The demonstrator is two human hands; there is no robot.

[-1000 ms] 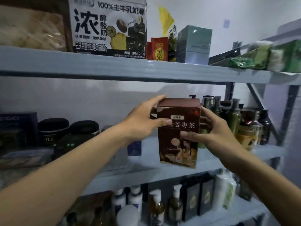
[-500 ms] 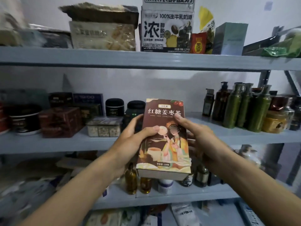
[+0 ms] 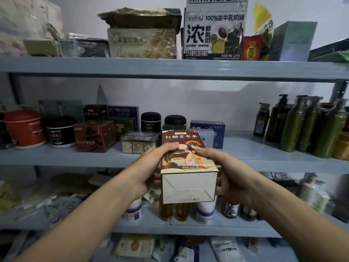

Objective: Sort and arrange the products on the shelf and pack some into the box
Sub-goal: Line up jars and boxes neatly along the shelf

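I hold a brown tea box [image 3: 186, 148] with a printed figure on its face, tipped back so its white bottom flap faces me. My left hand [image 3: 151, 167] grips its left side, thumb over the front. My right hand [image 3: 226, 171] grips the right side, thumb on the front too. The box hovers in front of the middle shelf [image 3: 255, 157], level with its front edge.
On the middle shelf stand dark jars [image 3: 151, 121], a red box [image 3: 94, 136], a red pot [image 3: 23, 128], a blue box [image 3: 213, 133] and green bottles [image 3: 309, 125]. Cartons [image 3: 214, 33] fill the top shelf. Small bottles [image 3: 181, 210] line the lower shelf.
Both hands have pulled the tea box down and toward me and tilted it back, so its white bottom now shows. My view has shifted left and back from the shelf.
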